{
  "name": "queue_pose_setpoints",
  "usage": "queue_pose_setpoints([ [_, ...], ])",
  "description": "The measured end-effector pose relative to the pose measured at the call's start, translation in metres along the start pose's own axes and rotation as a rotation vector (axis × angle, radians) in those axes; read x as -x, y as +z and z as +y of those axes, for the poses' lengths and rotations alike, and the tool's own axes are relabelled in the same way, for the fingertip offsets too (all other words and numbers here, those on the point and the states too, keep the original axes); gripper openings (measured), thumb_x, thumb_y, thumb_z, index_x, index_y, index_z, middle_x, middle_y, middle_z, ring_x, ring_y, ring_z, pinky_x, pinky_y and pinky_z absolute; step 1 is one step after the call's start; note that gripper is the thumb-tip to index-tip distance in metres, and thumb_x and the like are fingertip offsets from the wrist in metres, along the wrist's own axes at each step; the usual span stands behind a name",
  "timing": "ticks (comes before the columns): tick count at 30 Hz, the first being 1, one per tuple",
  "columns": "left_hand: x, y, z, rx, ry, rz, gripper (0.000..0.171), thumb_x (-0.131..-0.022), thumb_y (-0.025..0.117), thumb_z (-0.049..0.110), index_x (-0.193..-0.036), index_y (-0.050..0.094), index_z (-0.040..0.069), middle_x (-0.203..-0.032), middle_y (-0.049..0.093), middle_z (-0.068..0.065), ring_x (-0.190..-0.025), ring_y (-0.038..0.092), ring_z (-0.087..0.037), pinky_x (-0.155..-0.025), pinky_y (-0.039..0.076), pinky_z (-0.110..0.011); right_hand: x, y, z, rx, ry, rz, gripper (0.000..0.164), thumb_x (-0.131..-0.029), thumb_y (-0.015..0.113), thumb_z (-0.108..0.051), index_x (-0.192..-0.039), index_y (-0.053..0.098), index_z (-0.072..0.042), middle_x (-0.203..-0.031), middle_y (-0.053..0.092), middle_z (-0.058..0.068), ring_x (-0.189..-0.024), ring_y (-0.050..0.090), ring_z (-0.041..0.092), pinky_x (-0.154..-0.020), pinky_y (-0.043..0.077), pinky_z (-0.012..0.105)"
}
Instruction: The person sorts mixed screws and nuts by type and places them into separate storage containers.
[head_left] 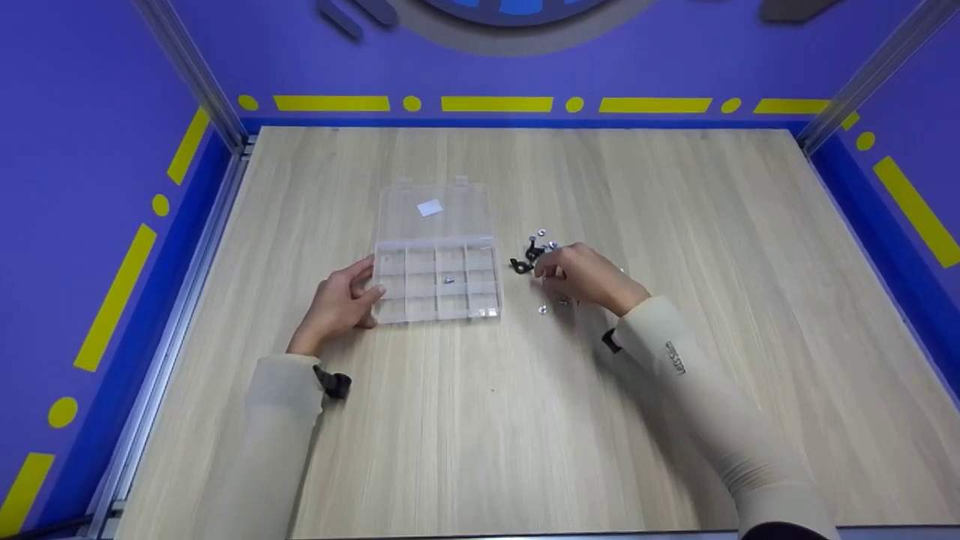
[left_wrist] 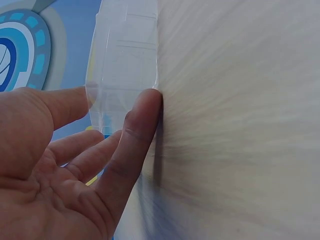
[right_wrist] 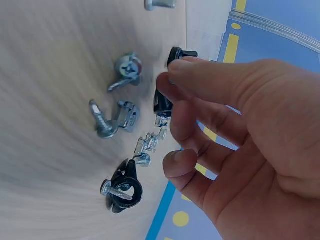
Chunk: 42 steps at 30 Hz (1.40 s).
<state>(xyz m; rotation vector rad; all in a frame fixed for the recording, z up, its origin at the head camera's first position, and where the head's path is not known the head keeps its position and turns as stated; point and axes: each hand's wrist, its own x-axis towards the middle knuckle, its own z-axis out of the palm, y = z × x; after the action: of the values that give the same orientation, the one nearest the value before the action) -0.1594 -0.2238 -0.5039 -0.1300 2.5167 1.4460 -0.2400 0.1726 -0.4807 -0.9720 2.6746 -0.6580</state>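
A clear plastic compartment box point(head_left: 436, 280) stands on the table with its lid point(head_left: 465, 217) folded back. My left hand point(head_left: 337, 304) holds its left side, thumb over the rim and fingers against the outer wall. A small metal piece point(head_left: 449, 280) lies in one compartment. To the right of the box, my right hand point(head_left: 581, 274) bends over loose hardware, thumb and index tips together. I cannot tell whether something is between them. Black plastic clips point(right_wrist: 125, 186) and several screws point(right_wrist: 102, 120) lie beside its fingers, along with small metal pieces point(right_wrist: 129, 116).
The hardware lies scattered on a light wood table point(head_left: 450, 427). A white label point(head_left: 430, 208) is on the lid. Purple panels point(head_left: 525, 71) with yellow marks enclose the back and sides, and metal rails point(head_left: 180, 292) run along the edges.
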Motion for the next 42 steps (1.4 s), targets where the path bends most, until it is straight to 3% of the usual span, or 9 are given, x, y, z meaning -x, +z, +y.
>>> queue_pose_setpoints([
  [6,0.001,0.0,-0.001,0.017,0.009,-0.004,0.066,-0.103,0.064,0.015,-0.162,0.034,0.012,-0.15,0.055,-0.011,-0.059,0.066,-0.017,-0.057,0.057,-0.028,-0.006,-0.003,-0.009,0.005,-0.063,0.04,0.015,-0.093,0.071,0.005,-0.102,0.08,-0.003,-0.105,0.077,0.008,-0.101,0.071,0.024,-0.086,0.057,0.04],
  [11,0.001,0.0,-0.001,-0.004,-0.001,-0.004,0.067,-0.103,0.064,0.016,-0.162,0.032,0.012,-0.142,0.061,-0.014,-0.06,0.066,-0.016,-0.056,0.055,-0.026,-0.012,-0.005,-0.019,0.016,-0.132,0.083,0.011,-0.094,0.073,0.0,-0.102,0.081,-0.003,-0.101,0.077,0.007,-0.096,0.071,0.022,-0.084,0.057,0.037],
  [17,0.002,-0.001,-0.001,0.008,-0.004,-0.006,0.067,-0.103,0.064,0.017,-0.162,0.032,0.011,-0.147,0.057,-0.014,-0.06,0.067,-0.017,-0.057,0.055,-0.026,-0.019,-0.005,-0.034,0.04,-0.185,0.123,0.014,-0.095,0.072,-0.002,-0.106,0.08,-0.004,-0.104,0.077,0.006,-0.094,0.071,0.02,-0.08,0.057,0.036],
  [29,0.002,-0.002,-0.001,0.013,-0.008,-0.003,0.068,-0.103,0.064,0.017,-0.162,0.033,0.014,-0.154,0.05,-0.012,-0.061,0.067,-0.019,-0.059,0.057,-0.028,-0.032,-0.001,-0.062,0.061,-0.229,0.119,0.025,-0.099,0.062,0.002,-0.117,0.078,-0.005,-0.119,0.075,0.007,-0.114,0.069,0.023,-0.097,0.054,0.04],
  [36,0.001,-0.001,-0.001,-0.011,0.052,0.002,0.067,-0.102,0.064,0.013,-0.162,0.032,0.008,-0.151,0.053,-0.015,-0.057,0.066,-0.016,-0.057,0.057,-0.028,-0.041,0.007,-0.077,0.107,-0.263,0.112,0.031,-0.099,0.061,0.001,-0.125,0.074,-0.007,-0.127,0.071,0.008,-0.121,0.065,0.023,-0.102,0.051,0.04],
  [42,0.001,0.0,0.0,0.002,0.022,-0.008,0.068,-0.103,0.064,0.016,-0.162,0.032,0.011,-0.155,0.049,-0.012,-0.059,0.066,-0.015,-0.057,0.056,-0.027,-0.047,0.015,-0.088,0.122,-0.264,0.049,0.049,-0.091,0.046,0.014,-0.13,0.072,-0.005,-0.131,0.069,0.009,-0.126,0.062,0.024,-0.102,0.051,0.039],
])
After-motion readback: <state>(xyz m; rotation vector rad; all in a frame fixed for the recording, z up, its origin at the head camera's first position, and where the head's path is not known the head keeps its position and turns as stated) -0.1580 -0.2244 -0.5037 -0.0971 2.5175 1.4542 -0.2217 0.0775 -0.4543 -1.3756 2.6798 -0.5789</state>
